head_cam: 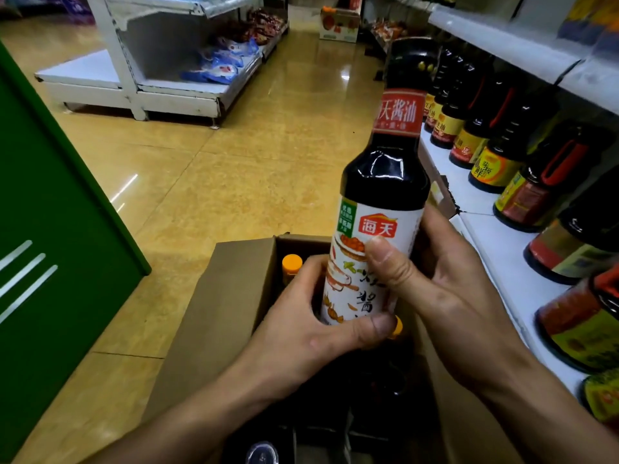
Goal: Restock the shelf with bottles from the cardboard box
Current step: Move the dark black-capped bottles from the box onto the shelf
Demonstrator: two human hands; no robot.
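Note:
A dark soy sauce bottle (385,182) with a white label and a red neck band is held upright above the open cardboard box (227,289). My left hand (311,323) grips its lower label from the left, and my right hand (435,283) wraps it from the right with the thumb across the label. Inside the box an orange bottle cap (292,263) shows at the back left; other dark bottles lie in shadow under my hands. The white shelf (495,242) on the right carries a row of dark sauce bottles (522,192).
A green cabinet (50,229) stands on the left. Across the tiled aisle is a white shelving unit (160,85) holding blue packets. A printed carton (338,23) sits at the far end of the aisle. An upper shelf board (509,38) overhangs the sauce bottles.

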